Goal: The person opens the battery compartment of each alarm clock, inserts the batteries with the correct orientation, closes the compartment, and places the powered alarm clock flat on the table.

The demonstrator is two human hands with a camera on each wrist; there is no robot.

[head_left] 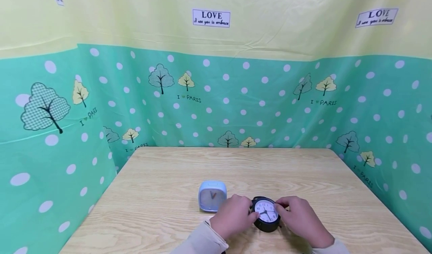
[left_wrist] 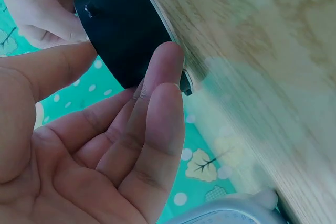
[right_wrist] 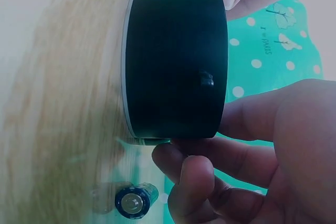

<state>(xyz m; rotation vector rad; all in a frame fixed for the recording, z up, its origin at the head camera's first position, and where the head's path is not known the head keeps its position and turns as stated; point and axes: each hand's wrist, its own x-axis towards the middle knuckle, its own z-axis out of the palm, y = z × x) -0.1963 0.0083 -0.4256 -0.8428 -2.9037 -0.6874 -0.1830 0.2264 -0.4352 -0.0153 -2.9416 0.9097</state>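
Observation:
A round black alarm clock (head_left: 266, 213) with a white face is tilted back on the table, its face turned up. My left hand (head_left: 233, 215) holds its left side, thumb at the face's edge; in the left wrist view the fingers reach along the black casing (left_wrist: 123, 30). On the opposite side my right hand (head_left: 302, 217) pinches the rim, its thumb over the face's edge. In the right wrist view a battery (right_wrist: 135, 201) lies on the table near the right hand's fingers. Left of the clock, a light blue square clock (head_left: 212, 196) stands beside my left hand.
The wooden table (head_left: 162, 186) spreads out around both clocks. A green and yellow patterned curtain (head_left: 233, 96) hangs behind the table and along its left and right sides.

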